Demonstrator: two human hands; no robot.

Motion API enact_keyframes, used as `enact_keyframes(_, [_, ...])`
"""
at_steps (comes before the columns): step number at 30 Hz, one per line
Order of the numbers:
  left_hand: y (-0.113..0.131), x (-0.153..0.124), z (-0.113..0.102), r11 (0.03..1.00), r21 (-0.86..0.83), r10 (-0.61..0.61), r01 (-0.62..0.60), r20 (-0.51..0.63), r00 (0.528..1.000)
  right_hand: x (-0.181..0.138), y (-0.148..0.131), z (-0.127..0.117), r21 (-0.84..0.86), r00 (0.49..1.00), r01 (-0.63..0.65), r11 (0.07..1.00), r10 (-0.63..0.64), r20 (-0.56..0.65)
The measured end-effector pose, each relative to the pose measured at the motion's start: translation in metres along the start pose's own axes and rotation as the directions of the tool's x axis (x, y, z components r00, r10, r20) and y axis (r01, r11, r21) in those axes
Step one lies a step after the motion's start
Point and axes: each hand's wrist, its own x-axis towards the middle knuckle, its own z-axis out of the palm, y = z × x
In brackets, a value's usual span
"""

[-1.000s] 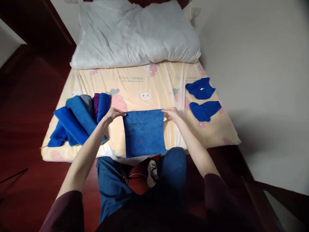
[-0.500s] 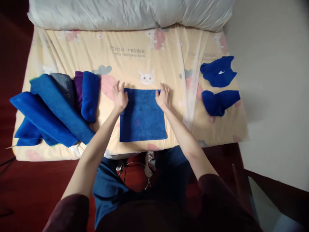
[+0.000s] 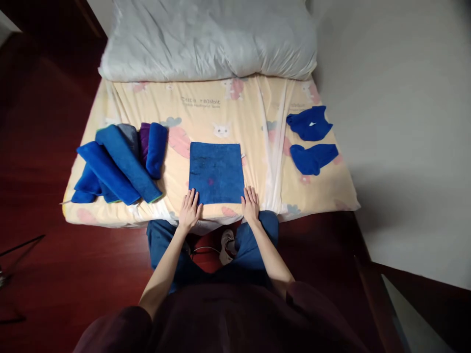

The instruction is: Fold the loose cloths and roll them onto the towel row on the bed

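A square blue towel (image 3: pixel 216 169) lies flat on the patterned bed sheet (image 3: pixel 206 113) straight ahead of me. My left hand (image 3: pixel 190 210) rests at its near left corner, fingers stretched out. At the near right corner lies my right hand (image 3: pixel 250 202), its fingers also extended and flat. Both hands touch the edge of the cloth without gripping it. Small dark marks and a reddish spot show on the towel's surface, and a small white tag sticks out at its right edge.
To the left lies a pile of rolled or folded cloths (image 3: pixel 119 166) in blue, grey and purple. Two blue socks (image 3: pixel 312 122) lie at the right. A large pale rolled quilt (image 3: pixel 209 44) spans the far side, and a wall (image 3: pixel 397 122) stands to the right.
Both hands have moved from the towel's far corners to its near corners, and their fingers are now flatter. The view has shifted back, showing more floor and quilt.
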Motion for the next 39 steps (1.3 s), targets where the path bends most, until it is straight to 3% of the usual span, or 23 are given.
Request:
enact_keyframes(5, [-0.021, -0.033, -0.019, 0.993, -0.118, -0.022, 0.022, -0.002, 1.0, -0.046, -0.003, -0.004, 0.018, 0.997, -0.022, 1.0, 0.023, -0.07])
enact_keyframes(9, [-0.027, -0.043, -0.027, 0.991, -0.11, -0.086, 0.078, -0.067, 0.994, -0.056, -0.008, -0.001, 0.044, 0.986, -0.013, 0.999, 0.02, -0.166])
enact_keyframes(12, [-0.02, -0.033, -0.031, 0.999, 0.012, -0.05, 0.051, -0.071, 0.996, -0.049, -0.009, -0.003, 0.005, 0.99, 0.036, 0.999, -0.035, -0.133])
enact_keyframes(16, [-0.008, -0.008, -0.029, 0.971, 0.192, 0.127, -0.143, 0.093, 0.988, -0.028, -0.009, -0.005, -0.09, 0.982, 0.187, 0.978, -0.184, 0.047])
enact_keyframes(19, [-0.004, 0.009, -0.025, 0.938, 0.297, 0.139, -0.179, 0.152, 0.979, -0.01, -0.011, -0.005, -0.186, 0.97, 0.234, 0.954, -0.215, 0.115])
enact_keyframes(23, [-0.005, 0.019, -0.027, 0.913, 0.392, 0.079, -0.111, 0.096, 0.992, 0.003, -0.014, -0.007, -0.201, 0.976, 0.216, 0.955, -0.204, 0.077])
enact_keyframes(26, [-0.011, 0.009, -0.031, 0.91, 0.397, 0.103, -0.118, 0.057, 0.993, -0.011, -0.01, -0.01, -0.119, 0.978, 0.205, 0.971, -0.209, -0.016])
enact_keyframes(31, [-0.023, -0.029, -0.019, 0.922, 0.339, 0.196, -0.187, 0.008, 0.981, -0.06, 0.006, 0.0, 0.083, 0.97, 0.17, 0.982, -0.152, -0.187])
enact_keyframes(35, [-0.031, -0.042, -0.009, 0.984, 0.167, 0.075, -0.064, -0.06, 0.995, -0.071, 0.008, 0.018, 0.258, 0.967, 0.145, 0.955, -0.082, -0.24])
enact_keyframes(39, [-0.038, -0.03, -0.01, 0.996, -0.086, -0.017, 0.007, -0.12, 0.993, -0.059, 0.009, 0.029, 0.384, 0.961, 0.089, 0.919, 0.022, -0.275])
